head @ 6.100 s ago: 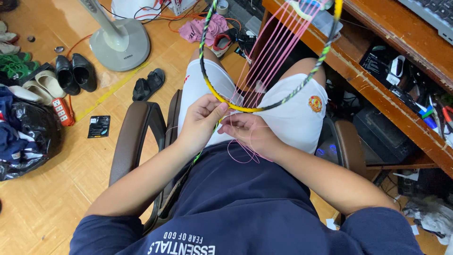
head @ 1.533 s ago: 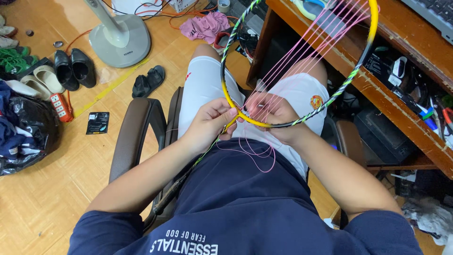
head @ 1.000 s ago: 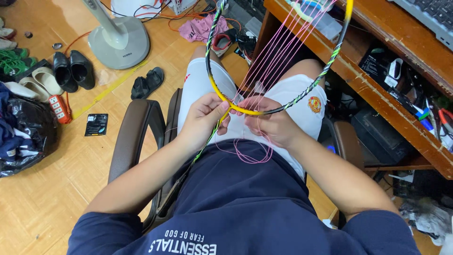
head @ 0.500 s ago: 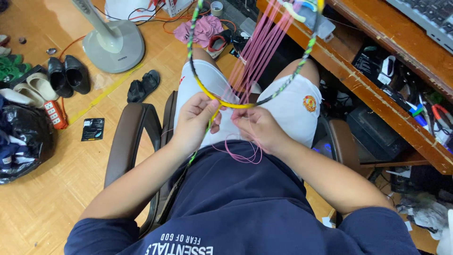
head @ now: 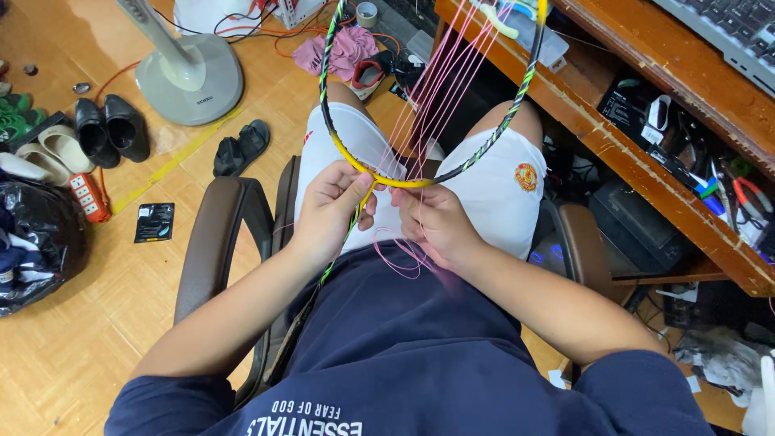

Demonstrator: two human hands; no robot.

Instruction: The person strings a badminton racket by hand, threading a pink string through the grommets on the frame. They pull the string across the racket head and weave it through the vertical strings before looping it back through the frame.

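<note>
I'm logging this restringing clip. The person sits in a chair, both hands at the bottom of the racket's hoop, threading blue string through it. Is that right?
Not quite: the string is pink, not blue, as the head view shows. The rest holds: the person sits in the chair, with the left hand and the right hand at the bottom of the racket's hoop, threading it.

Seated person, viewed from above. L and R forearms bare, both extended fwd from shoulders and converging over the lap; elbows bent, set out to either side. Left hand [head: 329, 211]: wrist roughly straight, fingers [head: 349, 187] curled inward, thumb and index pinched together at the tips. Right hand [head: 436, 224]: back of hand upward, fingers flexed and pointing toward the L hand, tips closed. Hands near each other, just apart, approx. level. Thighs spread beneath the hands.
</note>
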